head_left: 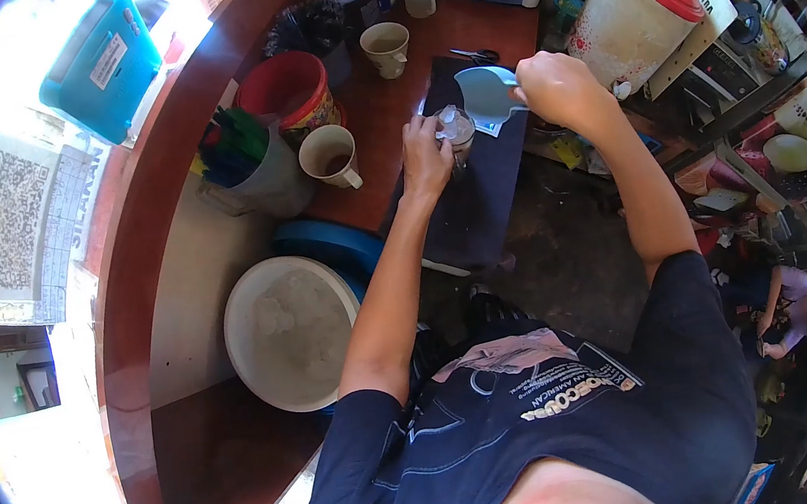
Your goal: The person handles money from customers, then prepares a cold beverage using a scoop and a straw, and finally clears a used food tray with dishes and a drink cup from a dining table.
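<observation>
My right hand (559, 84) is closed around the handle of a light blue plastic scoop (485, 93), which is tipped over the dark mat (471, 205) on the counter. Just left of the scoop, my left hand (426, 156) has its fingers closed at the side of a clear cup (458, 131). Pale, ice-like pieces show at the top of the cup, with something brownish lower down. Whether the scoop touches the cup, I cannot make out. Scissors (475, 53) lie beyond the scoop on the mat.
Two mugs, a near mug (329, 156) and a farther mug (386, 50), stand on the counter beside a red bucket (283, 90). A round white tub (293, 333) sits low left. At right stands a red-lidded container (632, 17). Another person (783, 306) is at far right.
</observation>
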{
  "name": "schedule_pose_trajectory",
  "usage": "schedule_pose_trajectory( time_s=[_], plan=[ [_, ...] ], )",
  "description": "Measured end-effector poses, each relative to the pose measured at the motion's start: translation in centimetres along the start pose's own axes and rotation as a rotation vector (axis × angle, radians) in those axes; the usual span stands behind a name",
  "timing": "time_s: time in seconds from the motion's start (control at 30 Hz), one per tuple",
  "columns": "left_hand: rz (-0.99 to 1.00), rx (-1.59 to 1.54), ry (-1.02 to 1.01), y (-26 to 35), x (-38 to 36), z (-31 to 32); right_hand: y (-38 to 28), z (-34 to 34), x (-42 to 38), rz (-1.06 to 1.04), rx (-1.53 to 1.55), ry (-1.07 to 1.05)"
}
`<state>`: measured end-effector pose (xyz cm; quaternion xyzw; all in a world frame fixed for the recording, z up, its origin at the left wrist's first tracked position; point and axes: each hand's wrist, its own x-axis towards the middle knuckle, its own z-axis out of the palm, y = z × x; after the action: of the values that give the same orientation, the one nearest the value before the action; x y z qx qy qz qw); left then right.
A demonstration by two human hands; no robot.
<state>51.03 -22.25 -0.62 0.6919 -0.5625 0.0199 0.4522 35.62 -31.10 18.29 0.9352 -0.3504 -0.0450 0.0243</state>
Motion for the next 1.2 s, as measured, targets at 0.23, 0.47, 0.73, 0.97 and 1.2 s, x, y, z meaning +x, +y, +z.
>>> schedule_pose_trajectory(
  time_s=[0.23, 0.47, 0.73, 0.97, 1.2],
  plan=[
    [-0.153, -0.100, 0.086, 0.5, -3.6, -2.9, -1.0, 2.3, 1.6, -0.082, 0.073, 0.103],
    [-0.421, -0.197, -0.166, 1.2, -18.1, -5.8, -17.3, 4.8, -2.9, -0.700, 0.523, -0.198],
    [-0.515, -0.377, -0.138, 2.5, -21.6, -11.5, -25.1, 8.1, 8.0, -0.445, 1.012, 0.523],
    [-0.471, -0.376, -0.126, 3.2, -20.1, -12.5, -26.6, 5.8, 14.6, -0.472, 1.084, 0.641],
    [-0.417, -0.306, -0.066, 3.7, -16.2, -10.0, -28.1, 6.5, 17.4, -0.331, 1.309, 1.107]
  ],
)
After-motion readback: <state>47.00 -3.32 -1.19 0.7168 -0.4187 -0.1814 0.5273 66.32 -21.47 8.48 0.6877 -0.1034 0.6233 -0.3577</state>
